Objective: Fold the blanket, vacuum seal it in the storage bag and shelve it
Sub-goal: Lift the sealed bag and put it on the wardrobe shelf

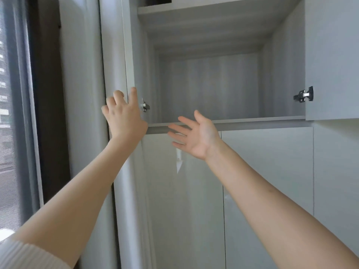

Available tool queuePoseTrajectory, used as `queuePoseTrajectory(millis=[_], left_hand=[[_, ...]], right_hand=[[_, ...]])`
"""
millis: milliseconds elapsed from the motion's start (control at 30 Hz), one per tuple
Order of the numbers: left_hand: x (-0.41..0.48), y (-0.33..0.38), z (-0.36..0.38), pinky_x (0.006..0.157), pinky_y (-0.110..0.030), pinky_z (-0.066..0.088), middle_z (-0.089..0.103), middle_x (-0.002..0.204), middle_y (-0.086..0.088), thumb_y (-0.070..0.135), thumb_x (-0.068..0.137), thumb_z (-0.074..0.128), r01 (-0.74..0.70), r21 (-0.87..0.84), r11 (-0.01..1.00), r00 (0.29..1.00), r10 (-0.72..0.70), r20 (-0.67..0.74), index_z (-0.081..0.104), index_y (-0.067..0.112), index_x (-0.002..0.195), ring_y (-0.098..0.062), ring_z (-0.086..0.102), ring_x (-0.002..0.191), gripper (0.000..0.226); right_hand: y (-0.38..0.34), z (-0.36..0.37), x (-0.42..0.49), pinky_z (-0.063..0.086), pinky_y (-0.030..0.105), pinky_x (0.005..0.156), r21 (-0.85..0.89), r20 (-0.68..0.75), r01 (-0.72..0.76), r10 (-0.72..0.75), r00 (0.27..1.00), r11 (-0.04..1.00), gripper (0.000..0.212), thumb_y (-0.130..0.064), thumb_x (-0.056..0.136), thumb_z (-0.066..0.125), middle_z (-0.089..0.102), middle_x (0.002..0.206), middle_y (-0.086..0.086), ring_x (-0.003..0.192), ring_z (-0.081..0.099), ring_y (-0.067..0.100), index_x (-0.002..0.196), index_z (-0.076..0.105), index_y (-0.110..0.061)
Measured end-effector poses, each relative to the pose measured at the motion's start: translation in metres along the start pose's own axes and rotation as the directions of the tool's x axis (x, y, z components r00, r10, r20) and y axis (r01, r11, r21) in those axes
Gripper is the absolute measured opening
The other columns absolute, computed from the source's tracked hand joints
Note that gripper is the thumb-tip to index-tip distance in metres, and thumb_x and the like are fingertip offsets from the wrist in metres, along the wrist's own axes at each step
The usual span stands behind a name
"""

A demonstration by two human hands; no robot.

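Observation:
A grey upper cupboard compartment (209,86) stands open in front of me, and nothing lies on its shelf board (262,119). My left hand (124,115) grips the lower edge of the open left door (114,55), fingers curled round the edge. In front of the shelf's front edge my right hand (196,134) hovers with palm up and fingers spread, holding nothing. No blanket or storage bag is in view.
The right door (332,55) hangs open with a metal hinge (304,95). Closed glossy lower doors (268,171) sit below the shelf. A window with a dark curtain (48,94) is at the left. Another shelf (194,8) lies above.

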State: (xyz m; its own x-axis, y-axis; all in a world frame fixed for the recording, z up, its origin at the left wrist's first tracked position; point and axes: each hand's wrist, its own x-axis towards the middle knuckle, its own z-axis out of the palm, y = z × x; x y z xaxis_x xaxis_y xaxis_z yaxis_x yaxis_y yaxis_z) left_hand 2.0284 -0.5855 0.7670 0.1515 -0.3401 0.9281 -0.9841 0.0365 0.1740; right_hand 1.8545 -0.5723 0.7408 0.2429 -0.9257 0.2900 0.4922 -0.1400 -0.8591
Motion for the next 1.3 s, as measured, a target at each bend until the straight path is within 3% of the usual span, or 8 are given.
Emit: queuePoseTrajectory(millis=[433, 633, 767, 867, 967, 1067, 1200, 1300], left_hand=[[-0.022, 0.06, -0.016, 0.101, -0.045, 0.028, 0.03, 0.126, -0.019, 0.018, 0.072, 0.065, -0.216, 0.353, 0.91, 0.973, 0.173, 0.15, 0.034, 0.02, 0.134, -0.037, 0.035, 0.111, 0.069], [-0.083, 0.149, -0.032, 0.093, -0.047, 0.029, 0.042, 0.111, -0.023, 0.003, 0.07, 0.065, -0.251, 0.032, 0.968, 0.961, 0.244, 0.132, 0.053, 0.007, 0.111, -0.036, 0.04, 0.098, 0.043], [-0.141, 0.237, -0.035, 0.085, -0.044, 0.029, 0.045, 0.108, -0.022, 0.003, 0.07, 0.065, -0.328, -0.233, 0.915, 0.911, 0.372, 0.179, 0.056, 0.003, 0.102, -0.036, 0.043, 0.096, 0.034], [-0.202, 0.309, -0.038, 0.085, -0.043, 0.026, 0.046, 0.115, -0.025, 0.006, 0.075, 0.062, -0.409, -0.453, 0.792, 0.83, 0.53, 0.175, 0.056, 0.001, 0.108, -0.038, 0.044, 0.1, 0.034], [-0.28, 0.383, -0.051, 0.085, -0.043, 0.025, 0.046, 0.119, -0.025, 0.011, 0.081, 0.061, -0.44, -0.666, 0.603, 0.709, 0.688, 0.154, 0.055, 0.001, 0.115, -0.039, 0.043, 0.103, 0.036], [-0.371, 0.445, -0.084, 0.084, -0.043, 0.03, 0.047, 0.117, -0.024, 0.018, 0.083, 0.062, -0.463, -0.805, 0.372, 0.526, 0.846, 0.088, 0.055, 0.003, 0.119, -0.038, 0.045, 0.102, 0.039], [-0.491, 0.498, -0.153, 0.082, -0.042, 0.034, 0.049, 0.114, -0.023, 0.023, 0.083, 0.061, -0.404, -0.912, 0.078, 0.28, 0.959, -0.042, 0.055, 0.004, 0.12, -0.038, 0.047, 0.102, 0.042], [-0.574, 0.517, -0.211, 0.084, -0.041, 0.035, 0.049, 0.115, -0.024, 0.027, 0.085, 0.06, -0.318, -0.943, -0.101, 0.097, 0.986, -0.138, 0.054, 0.006, 0.123, -0.038, 0.046, 0.105, 0.045]], right_hand=[[-0.046, -0.073, -0.13, 0.03, 0.047, 0.11, -0.085, -0.192, -0.024, 0.008, 0.981, 0.996, 0.053, -0.053, 0.098, 0.028, 0.058, 0.13, 0.013, 0.119, 0.054, 0.03, 0.132, 0.05, -0.018], [-0.059, -0.131, -0.221, 0.029, 0.048, 0.11, -0.096, -0.382, -0.06, 0.019, 0.924, 0.994, 0.052, -0.053, 0.098, 0.03, 0.06, 0.127, 0.013, 0.116, 0.056, 0.03, 0.127, 0.054, -0.017], [-0.061, -0.176, -0.296, 0.028, 0.049, 0.111, -0.115, -0.559, -0.068, -0.008, 0.829, 0.991, 0.051, -0.052, 0.098, 0.031, 0.06, 0.127, 0.014, 0.116, 0.056, 0.031, 0.125, 0.054, -0.016], [-0.055, -0.214, -0.367, 0.029, 0.047, 0.109, -0.135, -0.724, -0.075, -0.046, 0.688, 0.988, 0.049, -0.053, 0.098, 0.03, 0.062, 0.124, 0.011, 0.118, 0.056, 0.029, 0.121, 0.055, -0.019], [-0.038, -0.248, -0.452, 0.03, 0.045, 0.108, -0.135, -0.878, -0.102, -0.071, 0.473, 0.986, 0.05, -0.055, 0.097, 0.03, 0.062, 0.123, 0.009, 0.118, 0.055, 0.027, 0.123, 0.054, -0.02], [-0.012, -0.262, -0.542, 0.03, 0.042, 0.102, -0.095, -0.968, -0.087, -0.071, 0.242, 0.992, 0.052, -0.055, 0.097, 0.029, 0.059, 0.123, 0.01, 0.111, 0.054, 0.025, 0.128, 0.051, -0.019], [0.034, -0.255, -0.659, 0.034, 0.042, 0.099, -0.034, -0.998, 0.012, -0.033, -0.049, 0.999, 0.041, -0.053, 0.097, 0.033, 0.061, 0.113, 0.008, 0.105, 0.056, 0.026, 0.099, 0.058, -0.021], [0.07, -0.239, -0.743, 0.035, 0.039, 0.093, 0.014, -0.966, 0.106, 0.041, -0.256, 0.994, 0.039, -0.053, 0.097, 0.034, 0.061, 0.112, 0.006, 0.103, 0.057, 0.025, 0.094, 0.057, -0.022]])
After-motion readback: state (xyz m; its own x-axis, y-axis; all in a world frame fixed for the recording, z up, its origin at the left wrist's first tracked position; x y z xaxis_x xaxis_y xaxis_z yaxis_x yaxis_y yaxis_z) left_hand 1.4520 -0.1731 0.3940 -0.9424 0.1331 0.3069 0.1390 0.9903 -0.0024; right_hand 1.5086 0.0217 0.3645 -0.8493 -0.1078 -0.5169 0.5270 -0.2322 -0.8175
